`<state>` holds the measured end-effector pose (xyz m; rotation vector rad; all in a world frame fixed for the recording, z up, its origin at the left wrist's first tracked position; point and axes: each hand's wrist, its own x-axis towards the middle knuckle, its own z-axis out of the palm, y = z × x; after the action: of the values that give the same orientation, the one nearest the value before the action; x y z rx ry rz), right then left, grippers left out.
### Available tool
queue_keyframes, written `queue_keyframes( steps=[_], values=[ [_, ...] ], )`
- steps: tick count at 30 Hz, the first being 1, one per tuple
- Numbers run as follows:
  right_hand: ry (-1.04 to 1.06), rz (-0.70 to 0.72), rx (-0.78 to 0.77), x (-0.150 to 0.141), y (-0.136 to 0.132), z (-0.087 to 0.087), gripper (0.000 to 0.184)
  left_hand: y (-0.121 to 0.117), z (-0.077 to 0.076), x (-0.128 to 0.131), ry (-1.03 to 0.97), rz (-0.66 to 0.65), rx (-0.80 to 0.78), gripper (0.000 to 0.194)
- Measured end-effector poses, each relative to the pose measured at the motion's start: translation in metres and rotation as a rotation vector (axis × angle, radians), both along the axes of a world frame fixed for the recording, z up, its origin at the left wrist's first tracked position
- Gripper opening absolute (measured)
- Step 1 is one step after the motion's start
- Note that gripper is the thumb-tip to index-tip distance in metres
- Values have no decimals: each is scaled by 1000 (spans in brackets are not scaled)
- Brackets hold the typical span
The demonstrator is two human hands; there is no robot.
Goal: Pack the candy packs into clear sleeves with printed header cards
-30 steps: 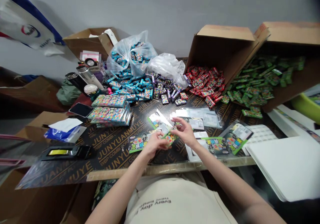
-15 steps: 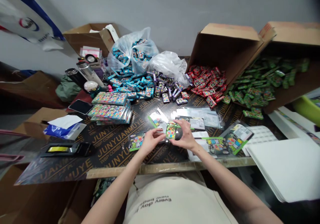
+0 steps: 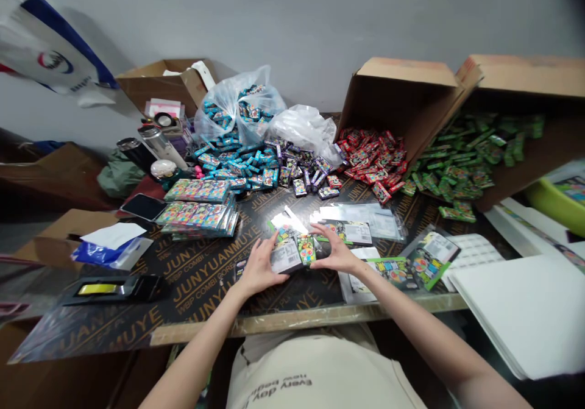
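Currently, in the head view, a small green box is located inboard of the middle of the front edge of the worktop, at the right end of a printed packet. The packet is spanned by the left hand, fingers spread wide; whether it is firmly gripped cannot be told. The box is held by the right hand, its thumb and forefinger parted by the box. The step in hand is judged to be alignment of box and packet; for the next move, light, steady fingertip pressure would be required. Compared with the preceding frame, the left hand has been opened and shifted toward the worktop's left edge.
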<state>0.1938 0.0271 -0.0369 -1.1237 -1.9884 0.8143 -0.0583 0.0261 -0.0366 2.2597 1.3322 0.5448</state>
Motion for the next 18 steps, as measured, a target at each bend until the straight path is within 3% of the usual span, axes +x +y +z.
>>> queue_keyframes(
  steps=[5,11,15,18],
  values=[
    [-51,12,70,7,15,23,91,3,12,3,-139,63,-58,105],
    [-74,-38,211,-1,17,28,78,8,23,0,-223,100,-115,106],
    [-40,18,130,0,18,30,74,9,33,0,-272,57,-176,107],
    [12,94,21,2,20,32,83,9,38,2,-274,20,-175,105]
  ],
)
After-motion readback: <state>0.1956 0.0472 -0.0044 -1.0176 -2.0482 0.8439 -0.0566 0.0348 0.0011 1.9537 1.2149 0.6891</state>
